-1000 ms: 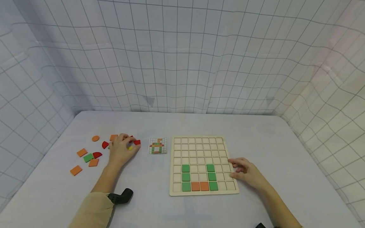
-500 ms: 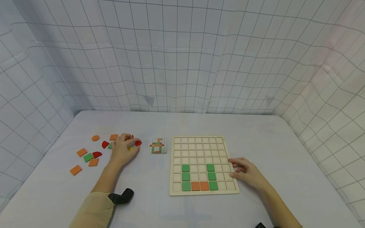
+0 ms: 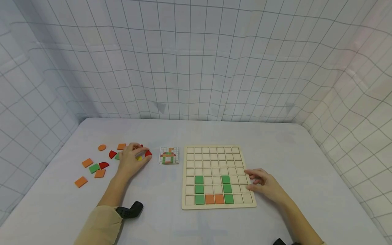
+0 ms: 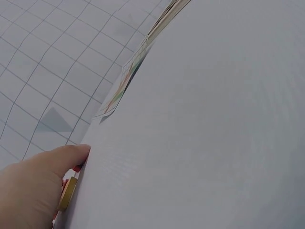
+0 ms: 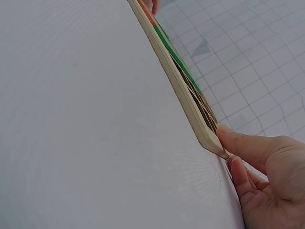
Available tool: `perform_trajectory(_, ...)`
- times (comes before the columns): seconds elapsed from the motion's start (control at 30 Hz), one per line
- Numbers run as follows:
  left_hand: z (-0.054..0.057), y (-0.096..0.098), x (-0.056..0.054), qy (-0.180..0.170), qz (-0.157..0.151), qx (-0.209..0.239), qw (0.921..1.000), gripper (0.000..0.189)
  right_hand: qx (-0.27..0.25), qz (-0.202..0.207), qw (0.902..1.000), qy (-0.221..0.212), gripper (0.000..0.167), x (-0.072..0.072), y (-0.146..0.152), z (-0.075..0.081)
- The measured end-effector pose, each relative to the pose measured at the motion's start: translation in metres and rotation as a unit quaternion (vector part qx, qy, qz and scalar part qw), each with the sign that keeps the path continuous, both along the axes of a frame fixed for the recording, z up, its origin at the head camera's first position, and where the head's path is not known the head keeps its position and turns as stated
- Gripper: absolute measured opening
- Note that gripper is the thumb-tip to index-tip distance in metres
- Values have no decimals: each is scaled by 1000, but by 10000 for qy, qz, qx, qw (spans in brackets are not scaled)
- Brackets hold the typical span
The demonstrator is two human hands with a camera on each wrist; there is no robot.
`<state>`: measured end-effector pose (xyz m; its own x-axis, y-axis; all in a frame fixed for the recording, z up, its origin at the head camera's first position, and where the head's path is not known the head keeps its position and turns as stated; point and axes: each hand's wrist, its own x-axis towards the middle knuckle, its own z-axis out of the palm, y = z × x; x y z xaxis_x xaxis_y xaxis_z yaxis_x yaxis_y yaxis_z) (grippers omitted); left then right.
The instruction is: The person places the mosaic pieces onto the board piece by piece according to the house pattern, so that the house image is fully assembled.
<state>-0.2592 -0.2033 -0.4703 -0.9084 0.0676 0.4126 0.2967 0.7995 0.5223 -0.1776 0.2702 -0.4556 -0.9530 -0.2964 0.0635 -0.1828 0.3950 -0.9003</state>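
Head view shows the left hand (image 3: 129, 161) among loose pieces on the counter (image 3: 165, 226), thumb and forefinger brought close about a red piece (image 3: 148, 153), which it seems to pinch at the edges because so thin a thing gives little else to hold; a yellow piece (image 3: 139, 158) lies beneath the arch of that hand. At the other side, the right hand (image 3: 264, 185) rests on the right edge of the board (image 3: 214, 206), thumb and forefinger spread well apart, probably to keep it from sliding. Between the loose pieces and the board lies the card (image 3: 169, 155), likely put there to be read against both. Green squares (image 3: 199, 189) and orange squares (image 3: 209, 199) sit in the board's nearer cells. Against a second ago, the red piece looks turned, with a wedge outline where it was blockier, and the left forefinger reaches a little further over it; the right hand, the card and the filled cells are as they were
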Motion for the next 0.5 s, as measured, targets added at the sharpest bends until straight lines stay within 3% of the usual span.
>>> perform_trajectory(0.23,1,0,0,-114,-183,97,9997,27,29,15,10000,34,53,0,1,-1)
perform_trajectory(0.5,-2,0,-2,291,-433,171,9985,27,4,52,9999,86,53,0,1,-2)
